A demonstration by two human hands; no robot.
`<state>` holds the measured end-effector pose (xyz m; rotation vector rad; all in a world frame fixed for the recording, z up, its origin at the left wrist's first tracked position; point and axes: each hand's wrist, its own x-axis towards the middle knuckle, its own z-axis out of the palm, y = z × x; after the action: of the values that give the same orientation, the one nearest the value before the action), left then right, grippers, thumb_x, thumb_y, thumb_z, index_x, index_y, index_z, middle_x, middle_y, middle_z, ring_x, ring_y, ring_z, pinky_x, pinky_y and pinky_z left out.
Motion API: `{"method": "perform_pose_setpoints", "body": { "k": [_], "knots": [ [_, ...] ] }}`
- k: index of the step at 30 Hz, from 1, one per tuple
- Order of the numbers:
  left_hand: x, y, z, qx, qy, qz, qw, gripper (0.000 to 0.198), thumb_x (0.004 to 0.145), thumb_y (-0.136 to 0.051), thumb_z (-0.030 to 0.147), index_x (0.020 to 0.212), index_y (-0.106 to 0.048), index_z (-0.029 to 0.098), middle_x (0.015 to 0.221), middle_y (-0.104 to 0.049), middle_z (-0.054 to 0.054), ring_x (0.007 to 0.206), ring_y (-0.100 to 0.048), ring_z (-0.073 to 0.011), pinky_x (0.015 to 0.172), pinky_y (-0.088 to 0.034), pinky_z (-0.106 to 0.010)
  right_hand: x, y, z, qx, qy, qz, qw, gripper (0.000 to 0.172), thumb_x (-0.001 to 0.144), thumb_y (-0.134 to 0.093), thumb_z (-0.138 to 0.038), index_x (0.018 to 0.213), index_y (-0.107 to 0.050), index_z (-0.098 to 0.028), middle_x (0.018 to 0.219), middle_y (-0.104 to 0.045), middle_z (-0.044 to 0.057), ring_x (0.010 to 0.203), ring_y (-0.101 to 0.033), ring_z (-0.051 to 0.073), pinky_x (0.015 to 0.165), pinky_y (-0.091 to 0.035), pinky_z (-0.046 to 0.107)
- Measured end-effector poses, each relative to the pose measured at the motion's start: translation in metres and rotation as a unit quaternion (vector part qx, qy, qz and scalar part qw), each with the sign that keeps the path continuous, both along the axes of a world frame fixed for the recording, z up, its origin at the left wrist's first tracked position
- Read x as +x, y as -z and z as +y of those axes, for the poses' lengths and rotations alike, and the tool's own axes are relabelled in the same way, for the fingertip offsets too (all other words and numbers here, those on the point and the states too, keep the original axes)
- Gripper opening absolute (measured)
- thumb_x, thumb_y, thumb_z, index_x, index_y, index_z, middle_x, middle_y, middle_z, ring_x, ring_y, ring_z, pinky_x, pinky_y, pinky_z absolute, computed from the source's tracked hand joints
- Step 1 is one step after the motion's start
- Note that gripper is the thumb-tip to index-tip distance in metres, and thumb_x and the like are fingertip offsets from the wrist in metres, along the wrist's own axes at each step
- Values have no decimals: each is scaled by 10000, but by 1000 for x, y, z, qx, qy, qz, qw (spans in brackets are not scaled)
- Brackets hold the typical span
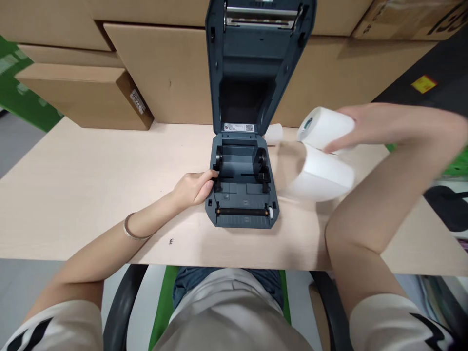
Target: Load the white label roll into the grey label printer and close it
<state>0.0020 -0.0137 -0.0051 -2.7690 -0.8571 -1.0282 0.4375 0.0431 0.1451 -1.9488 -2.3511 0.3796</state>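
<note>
White shirt [234,312] nearest the lens in the head view, pale table [109,195] beyond. Found at table centre: dark grey printer [239,189], lid [248,63] raised. Noted at its left edge: left hand [195,189], fingers curled over the rim, holding. Found right of the printer, lifted clear of the table: white roll [327,127], grasped in right hand [356,127] from the far end. Observed below the roll: curved paper strip [327,175], tan on the inner face. Cannot confirm, given blur and overlap, whether joined to the roll.

Roll judged fairly light, firm where wound, smooth and perhaps slippery. Best taken around the outer winding, snugly enough to prevent unspooling. Strip judged springy, easily creased; best left unpinched. Printer judged rigid; best steadied by the base rim, clear of black roller [243,211] and lid hinge.
</note>
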Motion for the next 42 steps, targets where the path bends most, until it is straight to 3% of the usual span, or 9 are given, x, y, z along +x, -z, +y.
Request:
{"method": "perform_pose_setpoints", "body": {
  "k": [4, 7, 11, 15, 19, 30, 34, 37, 42],
  "knots": [
    [0, 2, -1, -2, -11, -3, 1000, 476, 1169, -175, 421, 1123, -596, 204, 749, -753, 3, 578, -739, -169, 550, -592, -285, -19, -33, -44, -48, -64, 27, 996, 685, 607, -882, -796, 1149, -720, -408, 1124, -795, 38, 932, -745, 325, 725, -592, 430],
    [0, 1, -1, 0, -8, -5, 1000, 482, 1172, -173, 422, 1120, -596, 197, 732, -747, 4, 569, -735, -168, 544, -587, -281, -60, -38, -58, -35, -111, 6, 993, 743, 607, -846, -790, 1220, -698, -397, 1181, -779, 33, 984, -731, 345, 773, -577, 468],
    [0, 0, -1, -20, -10, 3, 1000, 527, 1169, -148, 455, 1125, -605, 197, 774, -761, -9, 561, -719, -157, 542, -573, -280, -123, -22, -50, -9, -192, 38, 981, 631, 689, -818, -639, 1201, -717, -284, 1197, -762, 41, 1054, -711, 319, 892, -548, 437],
    [1, 0, -1, -40, -12, 4, 999, 563, 1162, -132, 482, 1131, -616, 196, 725, -730, 3, 521, -677, -153, 509, -523, -271, -155, 3, -32, 22, -230, 32, 972, 489, 673, -823, -501, 1093, -722, -272, 1105, -773, 11, 1154, -695, 342, 1198, -423, 535],
    [0, -1, -1, -61, -9, 0, 998, 572, 1155, -140, 502, 1132, -623, 199, 699, -710, 8, 509, -653, -154, 495, -488, -271, -159, 19, -22, -2, -235, 21, 972, 408, 693, -784, -475, 1026, -704, -254, 1027, -772, 7, 1071, -715, 315, 1319, -283, 556],
    [0, 14, 2, -63, -19, -22, 998, 580, 1145, -127, 517, 1138, -619, 210, 698, -708, 11, 499, -624, -156, 509, -475, -278, -176, 39, -11, -27, -215, -63, 974, 359, 682, -794, -466, 925, -693, -222, 912, -776, 38, 986, -711, 293, 1255, -358, 516],
    [-1, 5, 0, -60, -1, -5, 998, 524, 1156, -169, 470, 1146, -619, 203, 731, -724, 6, 527, -647, -154, 529, -495, -272, -180, 48, -8, -39, -224, -86, 970, 437, 709, -815, -468, 1054, -731, -212, 993, -796, 65, 1122, -700, 331, 1252, -360, 524],
    [0, 0, -1, -54, -3, -4, 999, 530, 1159, -155, 471, 1131, -612, 205, 764, -745, -2, 540, -661, -154, 528, -500, -275, -182, 52, -7, -59, -222, -86, 969, 475, 740, -804, -485, 1114, -733, -202, 1034, -799, 71, 1142, -709, 319, 1316, -281, 530],
    [0, 0, -2, -51, -8, 7, 999, 550, 1160, -128, 474, 1130, -607, 204, 786, -756, -7, 555, -680, -156, 541, -523, -276, -175, 38, -21, -35, -228, -87, 969, 607, 810, -774, -485, 1312, -695, -153, 1341, -732, 145, 1352, -624, 349, 1357, -202, 552]
  ]
}}
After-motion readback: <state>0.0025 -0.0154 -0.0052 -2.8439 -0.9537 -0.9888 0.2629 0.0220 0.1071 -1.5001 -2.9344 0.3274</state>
